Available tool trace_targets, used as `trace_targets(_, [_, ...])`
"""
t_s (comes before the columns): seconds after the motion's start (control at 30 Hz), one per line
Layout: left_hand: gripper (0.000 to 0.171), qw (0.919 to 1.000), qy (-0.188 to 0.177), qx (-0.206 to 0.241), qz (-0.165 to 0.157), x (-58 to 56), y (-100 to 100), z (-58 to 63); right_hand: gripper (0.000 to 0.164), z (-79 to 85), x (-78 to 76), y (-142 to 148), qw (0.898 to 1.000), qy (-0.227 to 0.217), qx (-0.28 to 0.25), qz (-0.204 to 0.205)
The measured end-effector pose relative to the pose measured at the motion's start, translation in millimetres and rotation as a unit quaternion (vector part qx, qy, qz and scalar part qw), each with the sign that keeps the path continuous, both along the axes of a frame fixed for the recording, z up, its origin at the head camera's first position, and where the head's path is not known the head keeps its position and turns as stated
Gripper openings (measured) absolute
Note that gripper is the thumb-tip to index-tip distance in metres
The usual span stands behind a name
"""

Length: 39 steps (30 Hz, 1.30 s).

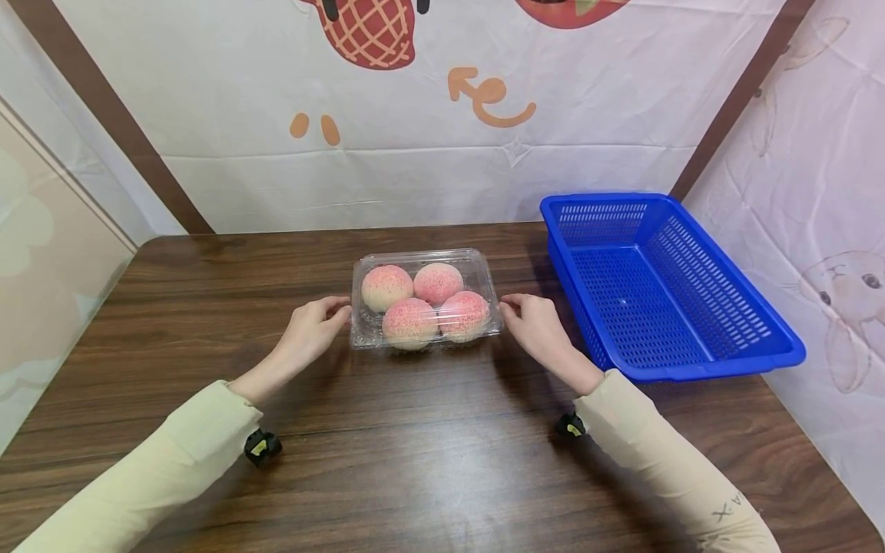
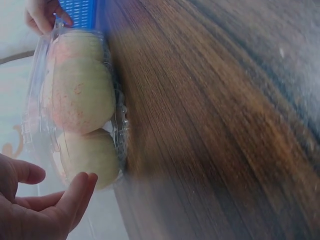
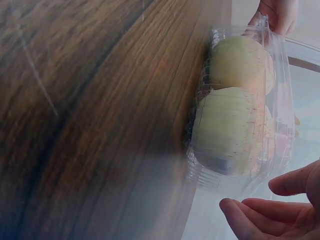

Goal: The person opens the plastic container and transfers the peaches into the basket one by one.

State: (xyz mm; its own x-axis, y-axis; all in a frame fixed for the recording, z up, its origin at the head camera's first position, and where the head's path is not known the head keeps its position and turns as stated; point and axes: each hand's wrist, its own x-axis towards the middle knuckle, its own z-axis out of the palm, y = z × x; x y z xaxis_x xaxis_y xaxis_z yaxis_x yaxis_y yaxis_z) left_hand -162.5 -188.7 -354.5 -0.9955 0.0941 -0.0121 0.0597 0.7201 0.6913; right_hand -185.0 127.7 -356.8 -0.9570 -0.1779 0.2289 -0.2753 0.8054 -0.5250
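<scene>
A clear plastic clamshell box [image 1: 366, 335] with its lid down lies on the table, and several pink-and-cream peaches [image 1: 410, 321] sit inside it. At the box's left end is my left hand [image 1: 307, 332], fingertips at or just beside the plastic. My right hand [image 1: 542, 332] is placed likewise at the opposite end. The left wrist view shows a gap between the left thumb [image 2: 32, 172] and fingers, with nothing pinched. In the right wrist view the right thumb [image 3: 287, 184] and fingers are also apart. Whether the fingertips touch the box is hard to tell.
A blue perforated plastic basket [image 1: 743, 361] stands to the right, beyond the right hand. Brown wood-grain table [image 1: 429, 453] extends around the box. A printed cloth [image 1: 415, 184] hangs along the table's back edge, and another cloth [image 1: 830, 230] hangs on the right.
</scene>
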Motion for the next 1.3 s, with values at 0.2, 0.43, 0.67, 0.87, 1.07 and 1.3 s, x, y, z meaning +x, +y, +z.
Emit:
trace_targets(0.2, [0.042, 0.9984, -0.036, 0.044, -0.005, 0.3, 0.8, 0.2, 0.030, -2.0, -0.6, 1.4, 0.999, -0.042, -0.030, -0.005])
trace_targets(0.43, [0.041, 0.9938, -0.066, 0.089, -0.003, -0.3, 1.0, -1.1, 0.033, -2.6, -1.1, 2.2, 0.993, -0.101, -0.060, -0.008])
trace_targets(0.67, [0.039, 0.9894, -0.083, 0.119, 0.005, 0.4, 1.1, -0.7, 0.032, -2.4, 0.0, 2.2, 0.985, -0.142, -0.102, -0.009])
trace_targets(0.87, [0.038, 0.9780, -0.103, 0.181, 0.006, 3.3, 2.7, 1.1, 0.032, -4.7, -0.6, 1.2, 0.970, -0.173, -0.169, -0.003])
trace_targets(1.07, [0.039, 0.9696, -0.118, 0.214, 0.003, 4.5, 3.7, 1.9, 0.031, -5.4, -1.2, 0.9, 0.960, -0.187, -0.209, 0.002])
trace_targets(1.3, [0.039, 0.9664, -0.125, 0.225, -0.001, 3.0, 1.5, -1.4, 0.032, -4.7, -2.1, -0.2, 0.946, -0.213, -0.243, -0.002])
